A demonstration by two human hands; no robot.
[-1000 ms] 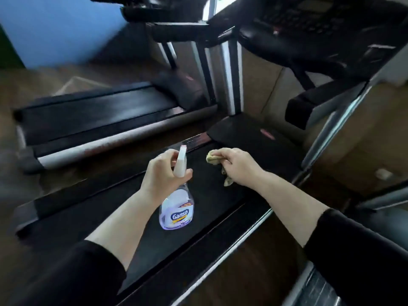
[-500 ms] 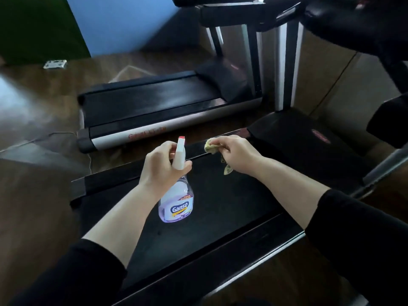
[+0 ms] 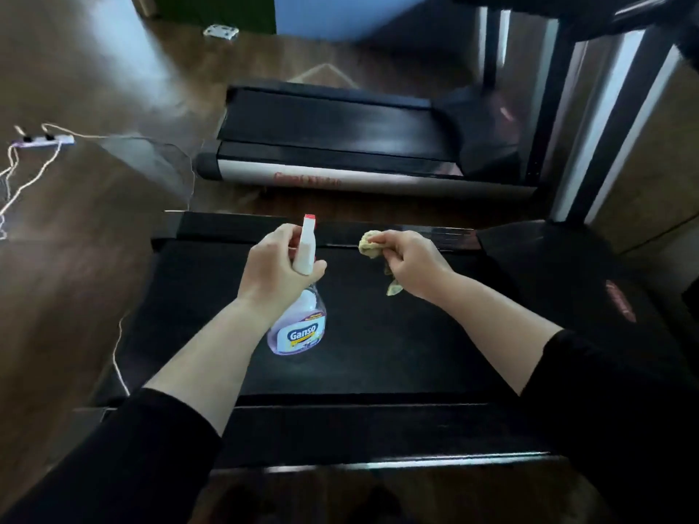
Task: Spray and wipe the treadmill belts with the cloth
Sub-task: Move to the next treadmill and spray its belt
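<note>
Nearest, black sleeves [image 3: 125, 448] pushed back from both forearms, reaching out over the near treadmill belt [image 3: 378, 357]. Above that belt, a little left of its middle: left hand [image 3: 276, 270] wrapped round the neck of the spray bottle [image 3: 299, 330], fingers curled at the trigger, thumb across the white head. Holds the bottle upright, red-tipped nozzle aimed toward the belt's far edge, clear body with the "Ganso" label hanging below the hand. Bottle base close over the belt; contact impossible to tell. Just to the right, near the far edge of the same belt: right hand [image 3: 412, 262] clamped on the yellowish cloth [image 3: 368, 242], bunched up, with one wad poking out past the knuckles on the left and a corner dangling under the palm. Hands near each other, not touching. Beyond, across a strip of wooden floor [image 3: 94, 221], the second treadmill [image 3: 333, 126] – dark belt, silver side rail along its near edge. Farther left on the floor, a white power strip [image 3: 43, 139] with pale cords trailing.
</note>
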